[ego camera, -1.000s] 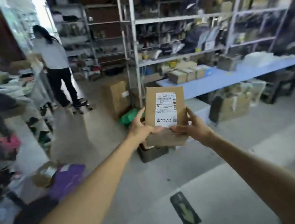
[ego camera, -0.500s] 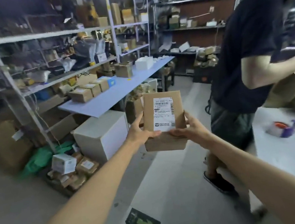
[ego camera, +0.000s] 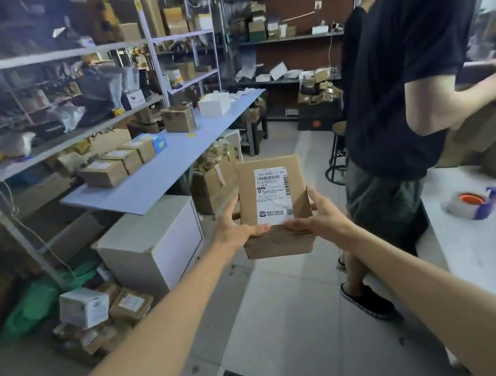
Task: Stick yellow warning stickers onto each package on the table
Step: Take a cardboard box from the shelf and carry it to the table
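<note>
I hold a brown cardboard package (ego camera: 249, 194) with a white shipping label out in front of me, above the floor. My left hand (ego camera: 233, 229) grips its lower left side and my right hand (ego camera: 316, 218) grips its lower right side. No yellow sticker shows on its visible face. Several more brown packages (ego camera: 104, 173) stand in a row on the long blue-topped table (ego camera: 156, 177) at the left, under metal shelves. One small yellow piece (ego camera: 191, 135) lies on that table top.
A person in a black shirt (ego camera: 397, 77) stands close on the right, holding a carton. A white table (ego camera: 485, 250) at right carries a tape dispenser (ego camera: 473, 202). A white cabinet (ego camera: 153, 249) and loose boxes (ego camera: 98, 314) sit on the floor at left.
My view has swung right, from an aisle with a distant person to the blue table and the person in black. The package stays held in both hands.
</note>
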Action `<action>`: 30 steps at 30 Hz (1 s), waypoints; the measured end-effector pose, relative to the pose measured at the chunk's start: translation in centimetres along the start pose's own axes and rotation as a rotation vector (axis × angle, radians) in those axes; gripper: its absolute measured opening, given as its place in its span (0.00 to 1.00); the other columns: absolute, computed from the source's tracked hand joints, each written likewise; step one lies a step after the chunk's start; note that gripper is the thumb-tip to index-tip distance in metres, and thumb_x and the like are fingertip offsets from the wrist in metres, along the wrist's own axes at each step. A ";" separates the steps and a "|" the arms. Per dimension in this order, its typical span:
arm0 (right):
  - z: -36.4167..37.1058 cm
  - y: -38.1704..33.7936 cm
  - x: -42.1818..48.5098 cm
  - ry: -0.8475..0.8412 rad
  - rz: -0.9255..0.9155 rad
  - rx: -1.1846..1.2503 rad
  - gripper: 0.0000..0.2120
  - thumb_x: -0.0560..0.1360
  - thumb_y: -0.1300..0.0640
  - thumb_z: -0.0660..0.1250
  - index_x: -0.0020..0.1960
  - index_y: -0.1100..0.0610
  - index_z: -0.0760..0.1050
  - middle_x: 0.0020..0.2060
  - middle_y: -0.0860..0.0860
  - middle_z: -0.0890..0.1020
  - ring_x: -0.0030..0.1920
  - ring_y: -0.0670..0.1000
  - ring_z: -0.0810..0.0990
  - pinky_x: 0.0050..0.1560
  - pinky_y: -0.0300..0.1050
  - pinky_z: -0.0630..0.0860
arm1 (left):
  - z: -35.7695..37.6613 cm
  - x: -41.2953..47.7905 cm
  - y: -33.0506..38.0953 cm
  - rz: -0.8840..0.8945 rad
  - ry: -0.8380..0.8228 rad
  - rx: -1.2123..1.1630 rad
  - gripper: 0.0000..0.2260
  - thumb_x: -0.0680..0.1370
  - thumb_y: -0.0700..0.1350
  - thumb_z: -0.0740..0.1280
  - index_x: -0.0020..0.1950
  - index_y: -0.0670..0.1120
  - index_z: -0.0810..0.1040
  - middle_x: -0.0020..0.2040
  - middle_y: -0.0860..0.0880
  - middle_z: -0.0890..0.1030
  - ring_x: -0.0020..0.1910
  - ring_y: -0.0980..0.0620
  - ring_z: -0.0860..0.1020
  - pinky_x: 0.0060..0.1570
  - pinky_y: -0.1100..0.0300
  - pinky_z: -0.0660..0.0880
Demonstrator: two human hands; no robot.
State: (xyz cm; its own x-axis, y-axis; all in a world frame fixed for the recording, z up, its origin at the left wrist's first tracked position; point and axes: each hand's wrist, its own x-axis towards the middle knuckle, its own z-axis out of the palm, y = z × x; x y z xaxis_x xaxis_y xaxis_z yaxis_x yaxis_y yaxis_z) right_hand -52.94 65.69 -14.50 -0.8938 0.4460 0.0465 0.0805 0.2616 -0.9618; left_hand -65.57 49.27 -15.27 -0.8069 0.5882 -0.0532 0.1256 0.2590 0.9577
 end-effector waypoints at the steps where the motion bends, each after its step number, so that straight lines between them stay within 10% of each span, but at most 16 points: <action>1: 0.0 0.2 1.2 0.000 0.003 0.000 0.30 0.68 0.61 0.76 0.63 0.48 0.64 0.52 0.43 0.76 0.57 0.49 0.75 0.55 0.42 0.75 | -0.2 1.4 -0.1 -0.002 -0.006 -0.002 0.50 0.62 0.44 0.81 0.76 0.56 0.57 0.71 0.47 0.71 0.68 0.46 0.70 0.67 0.44 0.68; 17: -5.4 3.6 26.9 -0.008 -0.028 0.011 0.35 0.66 0.57 0.78 0.68 0.50 0.66 0.57 0.46 0.80 0.58 0.50 0.77 0.61 0.54 0.76 | 1.2 27.2 1.7 0.011 0.016 -0.016 0.47 0.64 0.40 0.80 0.77 0.51 0.58 0.73 0.48 0.66 0.68 0.51 0.67 0.62 0.59 0.66; 30: -7.4 6.9 52.7 0.006 0.029 -0.006 0.30 0.69 0.60 0.76 0.65 0.49 0.66 0.51 0.40 0.78 0.51 0.41 0.76 0.43 0.35 0.74 | 0.4 54.8 -0.1 -0.044 -0.036 -0.058 0.48 0.62 0.43 0.81 0.76 0.57 0.60 0.63 0.47 0.74 0.63 0.47 0.72 0.64 0.45 0.72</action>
State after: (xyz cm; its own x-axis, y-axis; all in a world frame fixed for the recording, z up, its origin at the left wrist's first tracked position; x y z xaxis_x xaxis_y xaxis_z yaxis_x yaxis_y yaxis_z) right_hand -96.19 97.31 -16.66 -0.8886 0.4583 0.0199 0.1091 0.2534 -0.9612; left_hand -109.53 81.77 -18.38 -0.7893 0.6050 -0.1045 0.0560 0.2405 0.9690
